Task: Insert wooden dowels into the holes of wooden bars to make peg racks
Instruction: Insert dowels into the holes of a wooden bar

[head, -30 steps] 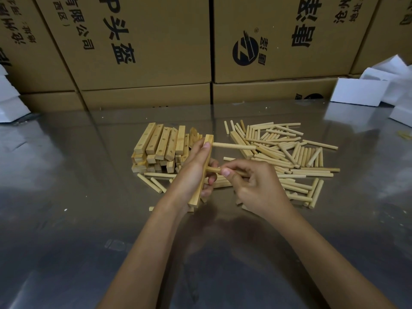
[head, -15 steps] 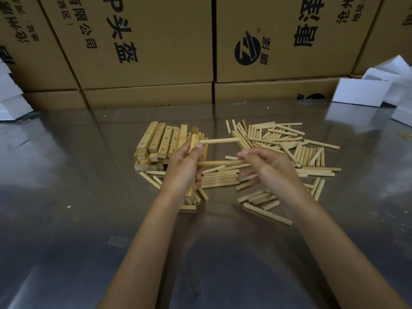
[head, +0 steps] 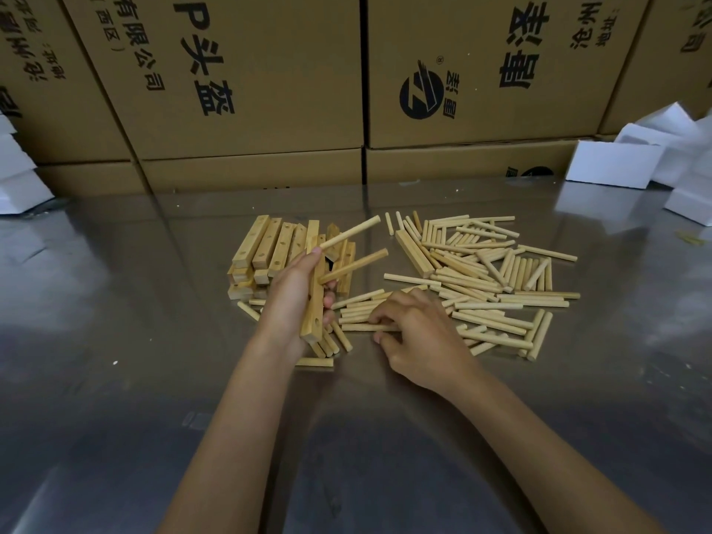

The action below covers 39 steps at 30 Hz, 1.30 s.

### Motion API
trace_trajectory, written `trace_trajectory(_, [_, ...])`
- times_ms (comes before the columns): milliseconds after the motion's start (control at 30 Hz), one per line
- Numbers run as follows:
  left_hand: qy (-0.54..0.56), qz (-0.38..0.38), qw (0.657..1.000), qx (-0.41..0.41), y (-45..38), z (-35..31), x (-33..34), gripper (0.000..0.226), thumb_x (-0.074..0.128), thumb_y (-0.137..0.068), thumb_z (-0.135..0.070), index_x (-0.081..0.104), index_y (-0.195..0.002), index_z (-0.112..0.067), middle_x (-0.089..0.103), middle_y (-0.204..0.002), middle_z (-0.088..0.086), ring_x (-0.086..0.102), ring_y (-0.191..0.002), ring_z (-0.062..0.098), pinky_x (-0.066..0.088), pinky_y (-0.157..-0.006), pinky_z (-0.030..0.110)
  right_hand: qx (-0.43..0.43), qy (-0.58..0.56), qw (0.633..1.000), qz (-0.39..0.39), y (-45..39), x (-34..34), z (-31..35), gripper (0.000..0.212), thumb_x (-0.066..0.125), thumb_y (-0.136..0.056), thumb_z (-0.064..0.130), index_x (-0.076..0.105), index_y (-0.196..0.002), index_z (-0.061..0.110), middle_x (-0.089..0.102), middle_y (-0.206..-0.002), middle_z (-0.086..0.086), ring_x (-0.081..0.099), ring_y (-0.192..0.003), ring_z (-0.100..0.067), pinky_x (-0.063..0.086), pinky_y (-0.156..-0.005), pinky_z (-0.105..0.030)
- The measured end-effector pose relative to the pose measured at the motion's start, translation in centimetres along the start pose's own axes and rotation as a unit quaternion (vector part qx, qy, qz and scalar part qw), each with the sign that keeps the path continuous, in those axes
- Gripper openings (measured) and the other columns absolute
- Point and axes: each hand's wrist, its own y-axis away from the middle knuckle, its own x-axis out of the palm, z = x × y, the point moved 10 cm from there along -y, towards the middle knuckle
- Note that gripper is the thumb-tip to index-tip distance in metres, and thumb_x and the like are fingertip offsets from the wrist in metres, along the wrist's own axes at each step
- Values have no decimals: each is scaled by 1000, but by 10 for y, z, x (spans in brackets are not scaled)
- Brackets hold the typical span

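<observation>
My left hand (head: 291, 302) grips a wooden bar (head: 315, 306) held nearly upright above the table. Two dowels stick out of the bar to the upper right, the upper dowel (head: 348, 233) and the lower dowel (head: 354, 265). An empty hole shows near the bar's lower end. My right hand (head: 418, 337) is down on the table and pinches a loose dowel (head: 362, 326) lying flat among others. A stack of drilled bars (head: 269, 250) lies behind my left hand. A spread of loose dowels (head: 485, 275) covers the table to the right.
The work surface is a shiny metal table (head: 115, 321). Large cardboard boxes (head: 250, 90) form a wall along its far edge. White boxes sit at the far right (head: 616, 163) and at the far left (head: 19, 179).
My right hand let go of the second dowel in the bar, dropped to the table and took hold of a loose dowel. The bar now tilts so its dowels point up and right.
</observation>
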Motion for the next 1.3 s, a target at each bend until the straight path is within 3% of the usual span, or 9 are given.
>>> trace_trajectory(200, [12, -6, 1000, -6, 1, 0, -2, 33, 52, -102, -35, 62, -122, -12, 55, -63, -1, 46, -46, 9, 36, -35, 21, 5, -9, 1000, 7, -2, -4, 0, 9, 55, -95, 19, 62, -101, 23, 58, -100, 13, 43, -101, -7, 33, -97, -34])
trace_trajectory(367, [3, -32, 999, 3, 0, -2, -9, 33, 53, -100, -38, 65, -119, -14, 55, -65, -3, 48, -48, 9, 39, -42, 23, -45, -134, 989, -53, 4, -36, 32, 14, 54, -94, 16, 50, -97, 29, 58, -90, 15, 51, -90, -9, 41, -83, -33])
trace_trajectory(500, [25, -25, 999, -6, 1, 0, -7, 41, 55, -99, -40, 63, -129, -13, 53, -68, -4, 46, -50, 9, 38, -50, 26, -114, -83, 987, -74, 10, -39, 64, 14, 53, -91, 11, 54, -100, 22, 57, -97, 13, 47, -89, -14, 41, -79, -37])
trace_trajectory(967, [25, 6, 999, 32, 0, -4, 6, 33, 56, -99, -39, 61, -128, -24, 51, -80, -1, 43, -53, 9, 37, -52, 26, -138, -83, 984, -78, 13, -49, 66, 15, 57, -89, 3, 55, -94, 17, 58, -90, 9, 46, -84, -16, 41, -76, -37])
trace_trajectory(1100, [34, 9, 999, 36, -1, -4, 7, 40, 57, -99, -38, 54, -138, -27, 49, -81, -2, 42, -53, 9, 36, -44, 22, -129, -105, 983, -72, 13, -49, 62, 14, 58, -90, 5, 57, -93, 19, 55, -87, 16, 48, -84, -13, 39, -77, -29])
trace_trajectory(1300, [-3, 5, 998, 63, -2, -6, 9, 42, 55, -101, -36, 50, -142, -37, 48, -84, 0, 41, -54, 9, 32, -42, 24, -90, -164, 982, -38, 10, -44, 52, 15, 58, -91, 8, 56, -91, 23, 52, -81, 22, 53, -79, -1, 34, -63, -14])
